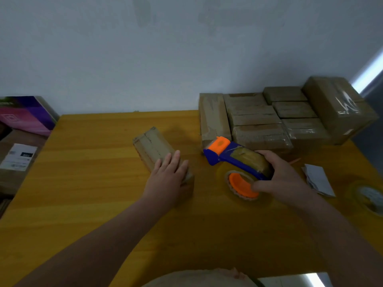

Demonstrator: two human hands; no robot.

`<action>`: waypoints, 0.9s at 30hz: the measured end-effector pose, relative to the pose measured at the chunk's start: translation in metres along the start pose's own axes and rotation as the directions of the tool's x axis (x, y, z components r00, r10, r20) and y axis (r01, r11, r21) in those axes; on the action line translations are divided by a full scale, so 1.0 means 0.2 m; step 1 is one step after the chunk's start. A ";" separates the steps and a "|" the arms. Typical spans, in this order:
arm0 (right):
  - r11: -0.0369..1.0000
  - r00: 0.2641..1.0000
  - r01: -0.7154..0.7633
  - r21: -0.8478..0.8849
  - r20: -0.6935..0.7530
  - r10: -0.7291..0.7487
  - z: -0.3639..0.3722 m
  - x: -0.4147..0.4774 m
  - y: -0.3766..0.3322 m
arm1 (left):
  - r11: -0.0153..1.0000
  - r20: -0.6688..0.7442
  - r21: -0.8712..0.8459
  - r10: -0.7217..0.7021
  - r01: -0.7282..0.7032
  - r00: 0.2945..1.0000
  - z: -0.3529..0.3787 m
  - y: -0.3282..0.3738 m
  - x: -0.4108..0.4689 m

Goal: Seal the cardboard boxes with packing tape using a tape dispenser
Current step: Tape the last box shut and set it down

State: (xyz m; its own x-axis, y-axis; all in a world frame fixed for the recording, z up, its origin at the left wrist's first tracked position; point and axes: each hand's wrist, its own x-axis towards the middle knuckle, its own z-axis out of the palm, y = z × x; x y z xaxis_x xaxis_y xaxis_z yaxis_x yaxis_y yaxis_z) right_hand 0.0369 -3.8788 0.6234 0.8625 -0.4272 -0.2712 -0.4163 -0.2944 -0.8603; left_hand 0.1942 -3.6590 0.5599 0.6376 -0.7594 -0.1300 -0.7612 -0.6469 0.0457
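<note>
Left of the tape dispenser (232, 158) gripped in our right hand (284, 175), we list one small cardboard box (153, 148) on the worktop (93, 183): probably light, stiff, best pinned under our flat, straight-fingered left hand (167, 175) at its near end.

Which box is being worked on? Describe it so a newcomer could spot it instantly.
On the yellow table, left of the stack of taped boxes, one small cardboard box lies alone near the middle. Only it has the left hand resting flat on it.
</note>
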 end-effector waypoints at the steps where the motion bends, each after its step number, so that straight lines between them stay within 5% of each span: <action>1: 1.000 1.000 0.018 0.022 0.006 -0.018 0.00 0.00 0.00 | 0.999 0.013 -0.005 0.032 -0.032 0.999 0.00 -0.02 -0.01; 9: 0.988 0.984 0.151 0.018 0.096 -0.152 -0.01 -0.01 -0.04 | 0.924 0.107 -0.154 0.367 -0.349 0.924 -0.06 -0.18 -0.08; 15: 0.978 0.965 0.203 0.056 0.159 -0.209 0.00 0.00 -0.07 | 0.872 0.015 -0.445 0.235 -0.204 0.972 -0.12 -0.15 -0.12; 17: 0.972 0.958 0.212 0.099 0.174 -0.227 0.00 -0.01 -0.08 | 0.701 -0.070 -0.713 -0.055 -0.011 0.996 -0.18 -0.11 -0.14; 19: 0.967 0.955 0.220 0.127 0.176 -0.240 0.01 -0.01 -0.09 | 0.245 0.125 -0.945 -0.345 0.217 0.930 -0.24 -0.07 -0.15; 21: 0.965 0.950 0.229 0.131 0.184 -0.251 0.01 -0.02 -0.10 | -0.248 0.426 -0.897 -0.274 0.365 0.862 -0.30 -0.05 -0.13; 22: 0.962 0.946 0.237 0.137 0.191 -0.261 0.01 -0.02 -0.11 | -0.366 0.496 -0.834 -0.174 0.412 0.851 -0.32 -0.04 -0.13; 27: 0.947 0.915 0.291 0.137 0.248 -0.317 0.02 -0.03 -0.12 | -0.528 0.548 -0.685 0.079 0.501 0.833 -0.40 -0.02 -0.16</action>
State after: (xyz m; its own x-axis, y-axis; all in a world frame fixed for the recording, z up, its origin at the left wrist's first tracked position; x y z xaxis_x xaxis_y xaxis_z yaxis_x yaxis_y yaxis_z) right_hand 0.0425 -3.8665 0.6438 0.9930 -0.0854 -0.0822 -0.1035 -0.2864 -0.9525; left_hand 0.1866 -3.6369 0.6424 0.4053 -0.6453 -0.6476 0.8034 -0.0867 0.5892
